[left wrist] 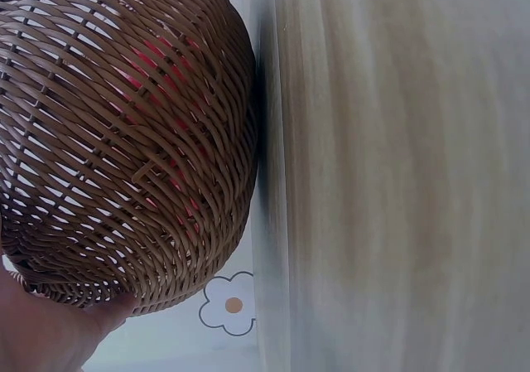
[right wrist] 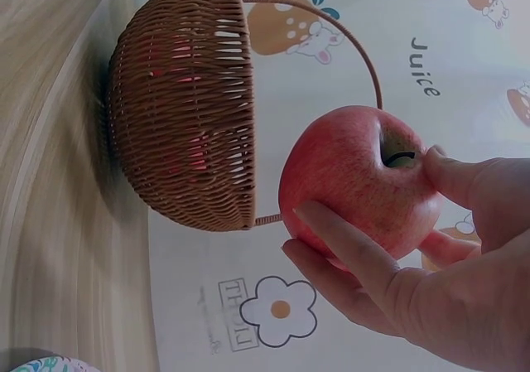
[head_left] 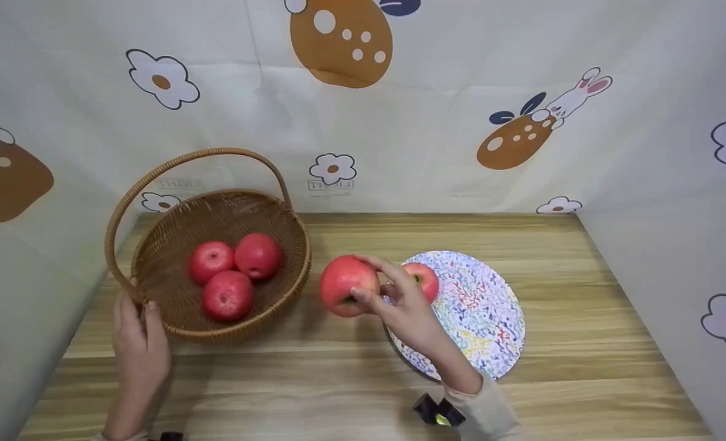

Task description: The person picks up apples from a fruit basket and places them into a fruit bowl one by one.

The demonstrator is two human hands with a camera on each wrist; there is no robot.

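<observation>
Right hand has its thumb and fingers clamped on an apple, held up near the centre of the head view, between the basket and the plate; in the right wrist view the stem lies near the thumb. Left hand, lower left of the head view, grips the basket's rim at the foot of the handle. Three apples lie grouped inside the basket, left of centre. On the table, right of centre, sits the multicoloured plate, another apple at its upper left, partly hidden by the right hand. Flowers and rabbits are printed on the wall cloth across the top
</observation>
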